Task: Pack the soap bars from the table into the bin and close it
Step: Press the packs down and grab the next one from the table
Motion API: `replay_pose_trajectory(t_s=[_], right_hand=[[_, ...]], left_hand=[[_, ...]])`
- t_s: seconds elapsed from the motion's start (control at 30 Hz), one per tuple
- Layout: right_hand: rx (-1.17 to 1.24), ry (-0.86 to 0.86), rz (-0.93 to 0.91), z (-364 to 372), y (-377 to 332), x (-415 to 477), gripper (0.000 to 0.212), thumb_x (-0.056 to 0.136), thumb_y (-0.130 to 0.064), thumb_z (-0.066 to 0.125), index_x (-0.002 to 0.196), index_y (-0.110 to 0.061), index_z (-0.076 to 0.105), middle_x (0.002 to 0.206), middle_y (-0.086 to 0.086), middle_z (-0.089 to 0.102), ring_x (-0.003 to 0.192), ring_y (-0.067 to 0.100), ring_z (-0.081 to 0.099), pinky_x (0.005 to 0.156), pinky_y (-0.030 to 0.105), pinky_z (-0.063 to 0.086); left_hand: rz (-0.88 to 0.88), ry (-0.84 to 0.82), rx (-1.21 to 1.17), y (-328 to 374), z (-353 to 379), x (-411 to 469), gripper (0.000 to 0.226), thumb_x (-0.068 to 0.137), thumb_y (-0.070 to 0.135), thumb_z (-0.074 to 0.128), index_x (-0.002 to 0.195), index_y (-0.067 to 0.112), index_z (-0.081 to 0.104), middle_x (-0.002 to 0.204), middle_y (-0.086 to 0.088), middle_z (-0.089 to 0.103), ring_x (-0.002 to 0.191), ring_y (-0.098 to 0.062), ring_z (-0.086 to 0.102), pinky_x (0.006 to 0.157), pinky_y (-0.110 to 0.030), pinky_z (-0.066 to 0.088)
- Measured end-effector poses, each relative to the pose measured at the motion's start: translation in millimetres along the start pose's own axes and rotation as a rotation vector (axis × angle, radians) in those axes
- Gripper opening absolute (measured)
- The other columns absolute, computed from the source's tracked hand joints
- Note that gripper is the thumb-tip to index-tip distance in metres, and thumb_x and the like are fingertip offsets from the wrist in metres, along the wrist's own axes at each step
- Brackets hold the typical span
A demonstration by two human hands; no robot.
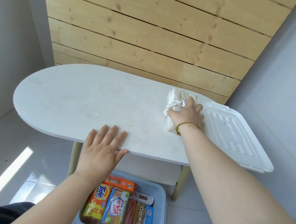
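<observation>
A white wrapped pack of soap bars (174, 98) lies near the right end of the white oval table (76, 99). My right hand (188, 115) lies over it, fingers curled round the pack. My left hand (100, 147) rests flat on the table's front edge, fingers spread, thumb under the rim. On the floor below stands the pale blue bin (161, 198), open and holding several wrapped soap bars, among them an orange Tide pack (99, 200). The white bin lid (232, 133) lies on the table's right end.
A wooden plank wall (148, 34) stands behind the table. Grey walls close in on the left and right. The table has a lower white shelf (166, 174) and pale wooden legs. Light grey floor tiles spread to the left.
</observation>
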State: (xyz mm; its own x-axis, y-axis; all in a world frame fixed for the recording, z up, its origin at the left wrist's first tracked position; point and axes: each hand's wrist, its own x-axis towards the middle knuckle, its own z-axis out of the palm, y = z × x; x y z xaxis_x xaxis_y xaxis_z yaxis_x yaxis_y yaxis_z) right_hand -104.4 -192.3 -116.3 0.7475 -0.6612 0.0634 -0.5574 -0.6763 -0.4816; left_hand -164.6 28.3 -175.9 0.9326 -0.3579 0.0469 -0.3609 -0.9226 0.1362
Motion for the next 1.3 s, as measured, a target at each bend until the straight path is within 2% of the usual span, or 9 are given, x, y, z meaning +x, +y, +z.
replay_pose_trajectory(t_s=[0.1,0.23,0.37,0.57,0.7,0.77,0.87,1.0,1.3], right_hand=[[0.131,-0.014,-0.022,-10.6,7.7,-13.8,0.077,0.074,-0.043,0.059,0.139,-0.033,0.019,0.137,0.002,0.029,0.118,0.033,0.04,0.089,0.039,0.036],[0.36,-0.033,-0.099,-35.3,23.1,-41.8,0.082,0.067,-0.041,0.062,0.139,-0.033,0.023,0.138,-0.002,0.028,0.121,0.029,0.04,0.098,0.04,0.036],[0.603,-0.025,-0.166,-49.5,49.5,-85.2,0.078,0.069,-0.03,0.065,0.138,-0.03,0.029,0.134,-0.006,0.028,0.116,0.012,0.039,0.091,0.028,0.03],[0.724,-0.102,-0.147,-44.4,91.4,-157.9,0.073,0.073,-0.016,0.067,0.135,-0.034,0.033,0.123,-0.02,0.026,0.111,-0.001,0.032,0.09,0.024,0.028],[0.649,-0.204,-0.201,-37.6,115.0,-198.5,0.069,0.06,-0.028,0.068,0.109,-0.058,0.03,0.127,-0.022,0.027,0.115,-0.005,0.033,0.091,0.021,0.028],[0.593,-0.284,-0.194,-26.0,127.2,-213.5,0.066,0.065,-0.024,0.071,0.099,-0.063,0.03,0.123,-0.029,0.027,0.109,-0.01,0.035,0.091,0.02,0.028],[0.445,-0.34,-0.182,0.5,141.4,-226.8,0.068,0.068,-0.024,0.07,0.105,-0.062,0.028,0.124,-0.032,0.023,0.113,-0.006,0.035,0.089,0.021,0.032],[0.216,-0.341,-0.094,42.6,145.7,-223.4,0.078,0.07,-0.031,0.066,0.137,-0.037,0.026,0.146,-0.01,0.019,0.13,0.015,0.034,0.1,0.032,0.04],[0.001,-0.365,0.127,128.5,150.1,-197.1,0.078,0.072,-0.041,0.058,0.14,-0.037,0.02,0.15,-0.002,0.018,0.124,0.025,0.04,0.096,0.038,0.039]], left_hand=[[0.017,0.045,-0.041,-1.0,3.5,-2.6,0.083,0.088,0.054,-0.007,0.117,0.016,0.061,0.119,-0.012,0.065,0.112,-0.036,0.058,0.093,-0.053,0.045],[0.048,0.104,-0.064,-3.5,10.1,-9.8,0.101,0.071,0.065,-0.027,0.135,0.023,0.039,0.145,-0.007,0.039,0.138,-0.029,0.028,0.114,-0.042,0.01],[0.061,0.071,0.03,4.0,7.4,-31.7,0.076,0.093,0.047,-0.004,0.118,0.012,0.059,0.12,-0.016,0.063,0.114,-0.036,0.056,0.109,-0.042,0.023],[0.155,0.04,0.003,1.0,28.7,-61.2,0.072,0.093,0.047,-0.001,0.12,0.012,0.057,0.125,-0.017,0.059,0.116,-0.036,0.054,0.109,-0.03,0.005],[0.088,-0.061,-0.086,-12.9,72.0,-66.3,0.11,0.057,0.069,-0.037,0.142,0.025,0.018,0.154,-0.004,0.019,0.143,-0.021,0.012,0.115,-0.032,-0.004],[0.007,-0.18,-0.126,-23.2,92.9,-67.5,0.093,0.068,0.07,-0.025,0.144,0.028,0.007,0.156,0.0,0.008,0.144,-0.018,0.001,0.117,-0.035,-0.003],[-0.1,-0.261,-0.169,-32.8,110.4,-67.2,0.054,0.094,0.046,0.018,0.143,0.028,0.005,0.156,-0.001,0.01,0.144,-0.018,0.003,0.117,-0.035,0.003],[-0.182,-0.264,-0.231,-37.1,127.5,-64.1,0.053,0.096,0.041,0.025,0.143,0.024,0.011,0.154,-0.002,0.016,0.143,-0.02,0.01,0.116,-0.036,0.009],[-0.409,-0.405,-0.409,-39.0,166.3,-64.4,0.052,0.095,0.035,0.032,0.142,0.017,0.017,0.148,-0.012,0.028,0.135,-0.029,0.027,0.11,-0.043,0.029]])
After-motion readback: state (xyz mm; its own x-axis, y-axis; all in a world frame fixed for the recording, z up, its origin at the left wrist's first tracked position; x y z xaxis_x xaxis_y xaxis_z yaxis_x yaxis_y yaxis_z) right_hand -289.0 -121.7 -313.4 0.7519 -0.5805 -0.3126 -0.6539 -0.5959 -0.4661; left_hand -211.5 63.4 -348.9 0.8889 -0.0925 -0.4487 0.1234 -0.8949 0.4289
